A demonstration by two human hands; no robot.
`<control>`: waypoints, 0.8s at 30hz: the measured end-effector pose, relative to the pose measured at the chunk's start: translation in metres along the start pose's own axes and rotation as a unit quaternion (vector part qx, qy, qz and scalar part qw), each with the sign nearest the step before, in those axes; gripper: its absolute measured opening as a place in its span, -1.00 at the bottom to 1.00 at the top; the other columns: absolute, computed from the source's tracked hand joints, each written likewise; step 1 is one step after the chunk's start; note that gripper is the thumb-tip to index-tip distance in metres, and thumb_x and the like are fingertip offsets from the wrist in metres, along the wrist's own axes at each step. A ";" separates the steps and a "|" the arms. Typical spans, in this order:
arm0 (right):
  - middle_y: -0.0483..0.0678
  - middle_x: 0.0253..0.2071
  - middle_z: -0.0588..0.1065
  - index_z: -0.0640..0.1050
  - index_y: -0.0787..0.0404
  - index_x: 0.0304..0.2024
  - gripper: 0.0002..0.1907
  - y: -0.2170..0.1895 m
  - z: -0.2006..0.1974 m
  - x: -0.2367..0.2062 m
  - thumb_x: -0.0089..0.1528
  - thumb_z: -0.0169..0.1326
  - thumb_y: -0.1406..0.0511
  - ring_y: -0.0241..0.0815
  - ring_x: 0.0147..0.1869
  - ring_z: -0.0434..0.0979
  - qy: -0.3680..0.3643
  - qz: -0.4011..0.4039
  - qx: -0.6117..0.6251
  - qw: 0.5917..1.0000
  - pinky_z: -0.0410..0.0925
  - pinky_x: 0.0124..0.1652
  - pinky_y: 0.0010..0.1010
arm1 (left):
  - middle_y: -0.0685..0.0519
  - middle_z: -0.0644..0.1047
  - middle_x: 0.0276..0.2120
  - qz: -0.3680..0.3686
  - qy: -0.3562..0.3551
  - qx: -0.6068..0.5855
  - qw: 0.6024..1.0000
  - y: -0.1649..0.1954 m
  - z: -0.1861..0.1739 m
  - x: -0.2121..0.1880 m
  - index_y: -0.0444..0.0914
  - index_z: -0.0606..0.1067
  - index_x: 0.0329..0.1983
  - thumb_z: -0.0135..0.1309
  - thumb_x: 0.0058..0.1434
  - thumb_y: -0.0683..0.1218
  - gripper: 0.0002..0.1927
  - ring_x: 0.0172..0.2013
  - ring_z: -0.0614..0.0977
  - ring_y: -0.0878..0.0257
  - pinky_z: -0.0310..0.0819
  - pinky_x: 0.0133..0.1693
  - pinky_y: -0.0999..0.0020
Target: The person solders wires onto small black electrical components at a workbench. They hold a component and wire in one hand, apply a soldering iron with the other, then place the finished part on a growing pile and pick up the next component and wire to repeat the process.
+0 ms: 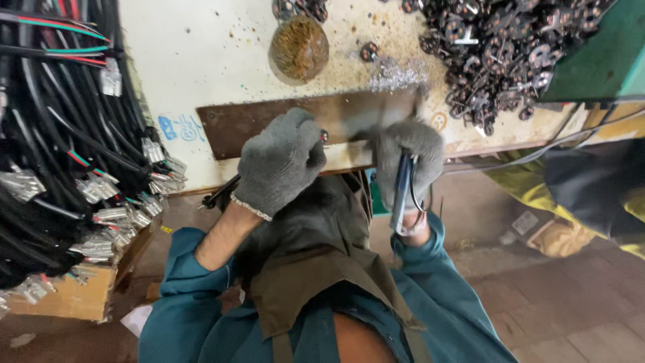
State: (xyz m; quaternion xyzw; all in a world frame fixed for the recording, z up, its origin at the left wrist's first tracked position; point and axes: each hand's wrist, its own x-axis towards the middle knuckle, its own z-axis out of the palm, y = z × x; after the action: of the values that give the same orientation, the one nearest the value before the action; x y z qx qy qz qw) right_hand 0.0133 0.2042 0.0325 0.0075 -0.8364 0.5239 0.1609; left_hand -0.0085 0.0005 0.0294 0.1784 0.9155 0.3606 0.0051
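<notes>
The right hand [408,156], in a grey knit glove, has its fingers curled tight round a dark blue-handled tool [403,191] whose long axis runs almost straight toward the person — handle end down near the wrist, working end hidden under the glove at the table edge. The tool looks slim, dark and glossy, with a thin wire loop beside it. The left hand [279,161], gloved alike, is closed over a small part [324,136] on a brown metal plate [282,121]; what it grips is mostly hidden. Beyond lie a heap of dark metal pieces [504,47] — and, far left, black cables [60,148] with metal terminals.
</notes>
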 end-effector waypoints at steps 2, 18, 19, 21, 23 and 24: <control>-0.05 -0.29 0.52 0.51 0.20 -0.01 -0.71 0.003 0.003 0.023 0.29 0.34 0.43 -0.12 -0.24 0.52 -0.011 -0.077 -0.162 0.984 0.41 -0.21 -0.32 | 0.03 0.49 -0.24 -0.001 -0.011 -0.033 0.999 -0.001 0.001 0.000 -0.18 0.45 -0.29 0.19 0.12 -0.15 -0.85 -0.28 0.59 0.07 0.49 -0.33 0.17; 0.15 -0.12 0.54 0.28 0.28 -0.05 -0.57 -0.009 0.015 -0.011 0.18 0.26 0.40 0.02 -0.16 0.63 -0.063 -0.094 0.051 0.992 0.42 -0.02 -0.11 | -0.04 0.54 -0.13 -0.009 -0.001 -0.038 0.999 -0.007 0.001 -0.009 -0.23 0.45 -0.27 0.19 0.14 -0.19 -0.85 -0.19 0.63 0.03 0.56 -0.24 0.17; 0.13 -0.13 0.55 0.32 0.25 -0.06 -0.59 -0.007 0.015 -0.010 0.18 0.27 0.41 0.04 -0.16 0.63 -0.064 -0.088 0.014 0.994 0.43 -0.03 -0.12 | -0.03 0.54 -0.14 -0.011 -0.003 -0.038 0.999 -0.007 0.001 -0.010 -0.22 0.46 -0.27 0.19 0.14 -0.19 -0.85 -0.20 0.63 0.03 0.55 -0.25 0.17; 0.09 -0.15 0.56 0.39 0.19 -0.07 -0.63 -0.004 0.017 -0.008 0.17 0.27 0.43 0.07 -0.15 0.64 -0.063 -0.081 -0.060 0.993 0.45 -0.06 -0.13 | -0.02 0.54 -0.16 -0.012 -0.005 -0.037 0.999 -0.006 0.001 -0.009 -0.22 0.46 -0.28 0.20 0.14 -0.20 -0.86 -0.22 0.63 0.03 0.54 -0.28 0.17; 0.06 -0.17 0.57 0.46 0.14 -0.08 -0.66 -0.002 0.019 -0.009 0.17 0.28 0.45 0.10 -0.14 0.64 -0.065 -0.068 -0.133 0.987 0.47 -0.09 -0.14 | -0.02 0.54 -0.15 -0.008 -0.012 -0.035 0.999 -0.004 -0.001 -0.007 -0.22 0.47 -0.26 0.21 0.15 -0.18 -0.85 -0.21 0.63 0.03 0.54 -0.28 0.16; 0.04 -0.19 0.58 0.50 0.11 -0.09 -0.67 -0.001 0.020 -0.010 0.16 0.28 0.47 0.12 -0.14 0.64 -0.067 -0.061 -0.168 0.982 0.47 -0.11 -0.14 | -0.02 0.54 -0.15 -0.008 -0.014 -0.035 0.999 -0.003 -0.001 -0.006 -0.22 0.48 -0.25 0.21 0.15 -0.17 -0.84 -0.21 0.63 0.03 0.54 -0.28 0.16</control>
State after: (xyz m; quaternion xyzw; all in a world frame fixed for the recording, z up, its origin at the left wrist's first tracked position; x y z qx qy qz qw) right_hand 0.0181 0.1847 0.0231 0.0664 -0.9196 0.3631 0.1348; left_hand -0.0043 -0.0044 0.0272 0.1760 0.9037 0.3894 0.0274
